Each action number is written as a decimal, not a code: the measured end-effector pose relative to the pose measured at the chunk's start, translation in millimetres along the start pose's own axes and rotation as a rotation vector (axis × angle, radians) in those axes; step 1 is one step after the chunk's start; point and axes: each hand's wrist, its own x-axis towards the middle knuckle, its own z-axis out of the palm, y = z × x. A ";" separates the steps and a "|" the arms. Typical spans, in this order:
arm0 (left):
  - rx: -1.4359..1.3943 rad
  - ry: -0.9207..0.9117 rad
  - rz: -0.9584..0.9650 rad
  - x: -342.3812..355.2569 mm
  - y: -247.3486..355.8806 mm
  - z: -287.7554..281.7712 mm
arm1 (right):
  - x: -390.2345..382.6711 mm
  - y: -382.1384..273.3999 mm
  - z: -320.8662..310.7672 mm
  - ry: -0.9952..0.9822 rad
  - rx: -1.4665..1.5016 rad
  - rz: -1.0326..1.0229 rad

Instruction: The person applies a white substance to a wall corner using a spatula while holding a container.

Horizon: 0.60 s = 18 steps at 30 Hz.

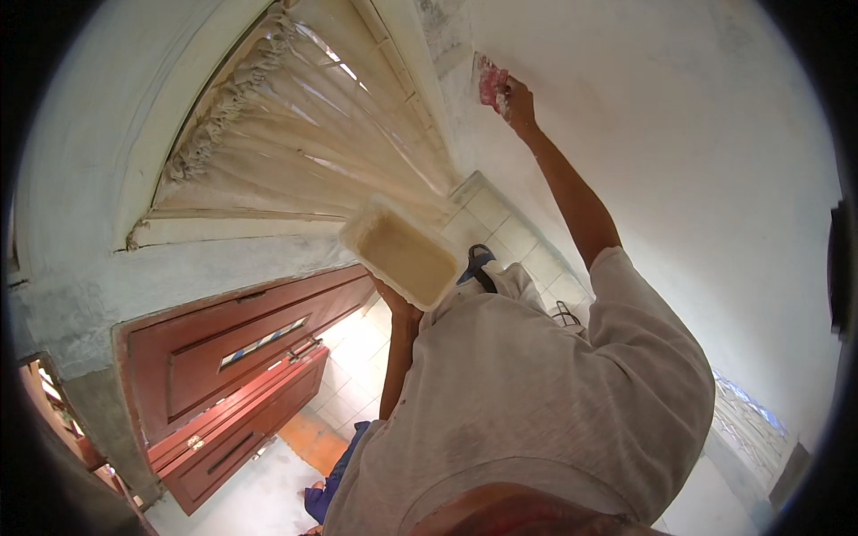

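My right hand [520,104] is stretched out to the upper right, its fingers closed round a red scraper [492,84] smeared with white. The scraper lies against the pale wall [643,134], close to the corner by the curtained window. In front of my body, my left hand [393,297] supports a rectangular whitish plastic tub [407,259] from below and the side. A beige coating covers the tub's inside. The tub hides most of the left hand's fingers.
A window with a beige curtain [304,134] is at the upper left. Below it are red-brown panelled doors [232,357], one standing ajar. Pale floor tiles [487,214] lie under my sandalled foot [478,259]. Part of another person in blue clothing [335,482] shows at the bottom.
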 end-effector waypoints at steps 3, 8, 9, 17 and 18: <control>0.020 0.021 0.003 -3.8 4.3 -5.3 | 3.9 23.7 27.6 0.156 -0.162 0.018; 0.051 0.063 0.026 -13.2 12.0 -9.3 | 13.0 -29.4 84.1 0.345 -0.047 0.037; 0.054 0.071 0.036 -15.8 14.2 -10.1 | 14.6 -45.8 90.7 0.310 -0.054 0.055; 0.068 0.078 0.055 -12.9 17.3 -9.1 | -26.3 -107.7 53.9 0.324 0.016 -0.285; 0.069 0.079 0.061 -12.2 17.5 -9.6 | -32.1 -104.5 46.6 0.367 0.138 -0.361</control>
